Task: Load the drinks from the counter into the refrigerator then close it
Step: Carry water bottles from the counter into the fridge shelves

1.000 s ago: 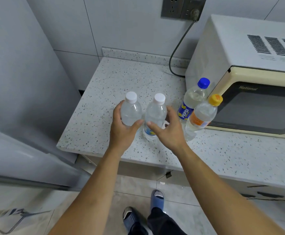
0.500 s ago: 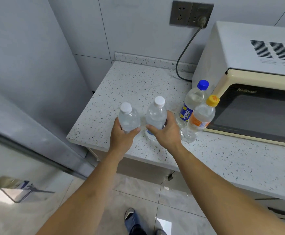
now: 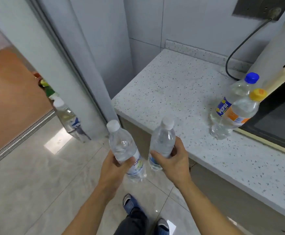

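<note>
My left hand (image 3: 115, 168) grips a clear white-capped water bottle (image 3: 123, 146), held in the air over the floor. My right hand (image 3: 173, 162) grips a second white-capped water bottle (image 3: 163, 141) just off the counter's front corner. On the speckled counter (image 3: 172, 92), a blue-capped Pepsi bottle (image 3: 235, 94) and a yellow-capped bottle with an orange label (image 3: 238, 112) stand side by side against the microwave. The grey refrigerator (image 3: 80, 48) stands to the left with its door (image 3: 41, 53) open; a bottle (image 3: 67, 114) sits in the door shelf.
A cream microwave (image 3: 280, 92) fills the counter's right side, its cord (image 3: 236, 50) running to a wall socket. Glossy floor tiles (image 3: 28, 184) lie below, with my feet in blue slippers (image 3: 129, 203) near the bottom. A metal threshold strip (image 3: 19, 134) crosses at left.
Both hands have lifted the two white-capped bottles off the counter and carried them left and toward me. My view has swung left, bringing the open refrigerator door into sight.
</note>
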Available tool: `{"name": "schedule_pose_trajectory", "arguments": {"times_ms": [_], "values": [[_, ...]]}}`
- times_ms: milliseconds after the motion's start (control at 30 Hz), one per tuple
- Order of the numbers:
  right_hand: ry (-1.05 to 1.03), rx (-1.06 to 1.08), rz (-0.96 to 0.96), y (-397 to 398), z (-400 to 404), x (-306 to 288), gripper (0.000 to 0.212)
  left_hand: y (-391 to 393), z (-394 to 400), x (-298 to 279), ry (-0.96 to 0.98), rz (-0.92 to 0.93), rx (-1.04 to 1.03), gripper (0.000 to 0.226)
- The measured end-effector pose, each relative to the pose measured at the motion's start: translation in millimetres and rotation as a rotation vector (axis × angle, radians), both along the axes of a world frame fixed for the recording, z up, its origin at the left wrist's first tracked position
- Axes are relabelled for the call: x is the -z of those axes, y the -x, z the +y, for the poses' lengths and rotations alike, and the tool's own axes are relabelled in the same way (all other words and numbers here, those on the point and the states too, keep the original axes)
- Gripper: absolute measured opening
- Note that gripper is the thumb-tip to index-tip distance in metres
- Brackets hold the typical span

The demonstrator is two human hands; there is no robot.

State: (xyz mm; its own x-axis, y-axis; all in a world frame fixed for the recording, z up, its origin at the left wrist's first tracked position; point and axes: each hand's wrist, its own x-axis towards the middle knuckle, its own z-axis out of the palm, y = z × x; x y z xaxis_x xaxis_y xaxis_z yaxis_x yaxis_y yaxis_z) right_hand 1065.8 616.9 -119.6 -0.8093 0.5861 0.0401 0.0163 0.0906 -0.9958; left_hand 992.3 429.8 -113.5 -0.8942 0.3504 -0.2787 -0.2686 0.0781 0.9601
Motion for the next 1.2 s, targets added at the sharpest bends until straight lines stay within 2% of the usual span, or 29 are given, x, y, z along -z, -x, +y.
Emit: {"name": "schedule_pose_trajectory", "arguments": {"times_ms": [133, 300, 433, 533, 667, 800, 867, 1000, 1200], "values": [[0.047, -0.18, -0.027, 6.5, -56.3, 7.5, 0.056, -18.9, -61.5, -2.1, -0.016, -0.066, -0.213, 0.092], [0.048, -0.407, -0.062, 35.0, -134.4, 11.7, 0.06, -22.9, -139.0, -4.6, -0.024, -0.083, -0.416, 0.101], [0.039, -0.531, -0.067, 72.0, -205.8, 13.2, 0.062, -12.2, -206.9, -1.1, -0.038, -0.092, -0.547, 0.093], [0.045, -0.597, -0.075, 107.3, -265.0, 12.7, 0.054, 5.0, -262.8, 0.8, -0.063, -0.074, -0.618, 0.088], [0.025, -0.648, -0.063, 155.3, -345.9, 3.3, 0.046, 38.3, -341.0, -3.0, -0.106, -0.067, -0.715, 0.065], [0.062, -0.671, -0.077, 195.1, -414.4, -4.6, 0.046, 71.5, -405.9, -7.5, -0.205, -0.092, -0.857, 0.054], [0.083, -0.671, -0.093, 214.0, -437.8, -5.1, 0.045, 89.6, -429.4, -7.5, -0.274, -0.127, -0.9, 0.048], [0.09, -0.638, -0.132, 257.8, -466.5, -3.7, 0.042, 132.1, -460.3, -4.7, -0.403, -0.232, -0.937, 0.06], [0.138, -0.573, -0.174, 351.4, -489.0, 1.2, 0.046, 229.1, -477.1, 0.2, -0.388, -0.292, -0.856, 0.051]]}}
